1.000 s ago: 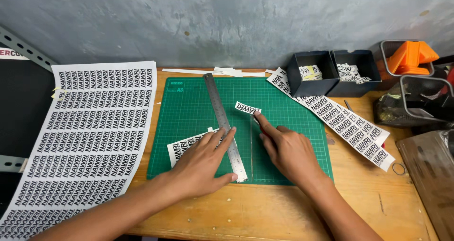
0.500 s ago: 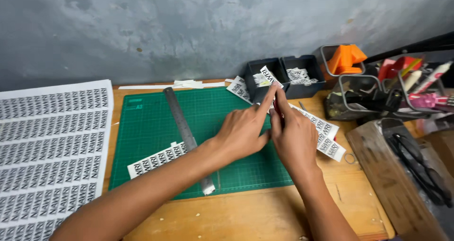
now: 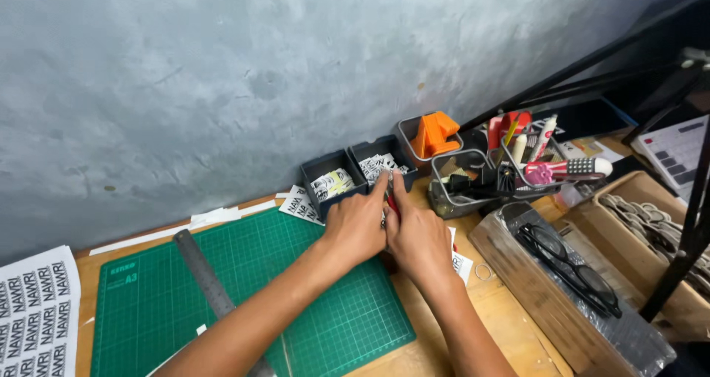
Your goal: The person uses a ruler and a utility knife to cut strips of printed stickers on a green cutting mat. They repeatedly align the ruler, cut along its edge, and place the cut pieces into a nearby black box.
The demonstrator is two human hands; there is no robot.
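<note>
My left hand (image 3: 355, 225) and my right hand (image 3: 418, 236) are pressed together at the back of the bench, fingertips raised over the right dark bin (image 3: 379, 157). Between those fingertips sits a small pale cut label (image 3: 389, 176), pinched by my left hand. A red-handled tool (image 3: 392, 206) shows between the palms, in my right hand. The left dark bin (image 3: 323, 176) also holds cut labels. A strip of printed labels (image 3: 298, 203) lies under my hands. Behind my arms are the green cutting mat (image 3: 222, 295) and a steel ruler (image 3: 205, 277).
A printed label sheet (image 3: 37, 303) lies at far left. Behind the bins stand a mesh holder with an orange object (image 3: 433, 133) and a wire basket of pens (image 3: 518, 162). A wooden tray with black glasses (image 3: 569, 273), a calculator (image 3: 677, 151) and a black stand pole (image 3: 695, 221) crowd the right.
Both hands left the ruler and mat, lifted the cut label and carried it back and right to the dark bins. The view swung right; the ruler stays on the mat.
</note>
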